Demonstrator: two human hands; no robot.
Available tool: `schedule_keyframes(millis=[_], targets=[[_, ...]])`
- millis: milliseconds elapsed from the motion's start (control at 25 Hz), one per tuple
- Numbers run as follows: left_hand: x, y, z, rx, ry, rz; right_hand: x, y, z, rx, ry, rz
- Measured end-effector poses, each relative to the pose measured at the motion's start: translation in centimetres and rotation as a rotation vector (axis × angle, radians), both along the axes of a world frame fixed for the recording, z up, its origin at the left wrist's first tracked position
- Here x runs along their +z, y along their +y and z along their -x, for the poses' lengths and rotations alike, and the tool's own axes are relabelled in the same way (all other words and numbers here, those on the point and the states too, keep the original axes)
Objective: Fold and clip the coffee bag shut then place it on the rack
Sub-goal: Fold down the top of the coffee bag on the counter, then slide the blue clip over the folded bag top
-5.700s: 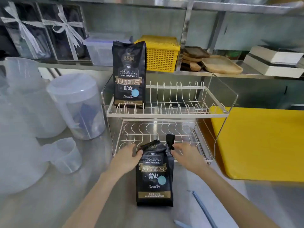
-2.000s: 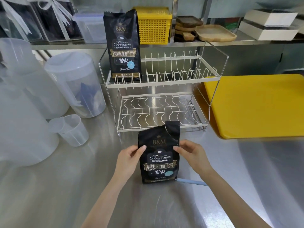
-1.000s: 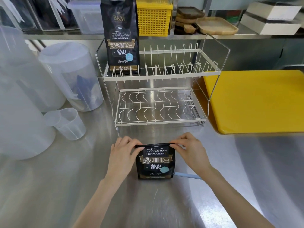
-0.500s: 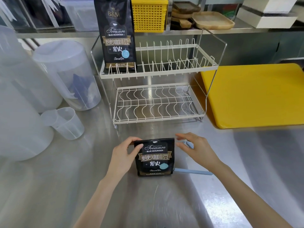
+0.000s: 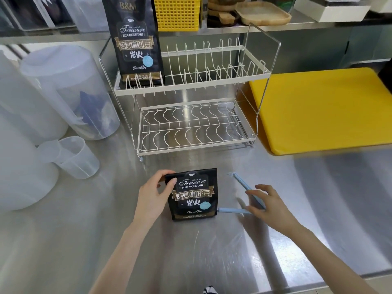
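Coffee bag (image 5: 194, 195), top folded down, stands on the steel worktop (image 5: 84, 230) near its front edge, well in front of the wire rack (image 5: 191, 85). Left hand (image 5: 153, 195) grips the bag's upper left corner, thumb across the fold. Right hand (image 5: 268, 205), fingers spread, is over the opened blue clip (image 5: 244, 198) just right of the bag; contact unclear. Second coffee bag (image 5: 134, 41) upright at left end of rack's upper tier
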State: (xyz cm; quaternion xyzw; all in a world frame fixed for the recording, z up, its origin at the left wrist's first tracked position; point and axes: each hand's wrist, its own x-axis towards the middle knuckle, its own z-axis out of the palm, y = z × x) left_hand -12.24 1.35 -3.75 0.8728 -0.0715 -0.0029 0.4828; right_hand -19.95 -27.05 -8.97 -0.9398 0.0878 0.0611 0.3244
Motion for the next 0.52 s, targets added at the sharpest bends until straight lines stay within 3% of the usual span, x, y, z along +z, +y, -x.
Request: schedule_keyframes(millis=[240, 520], targets=[[-0.3, -0.1, 0.0, 0.004, 0.011, 0.028, -2.0, -0.2, 0.6, 0.010, 0.094, 0.084], [-0.4, 0.0, 0.1, 0.005, 0.033, 0.045, -3.3, -0.1, 0.4, -0.083, -0.024, 0.089]])
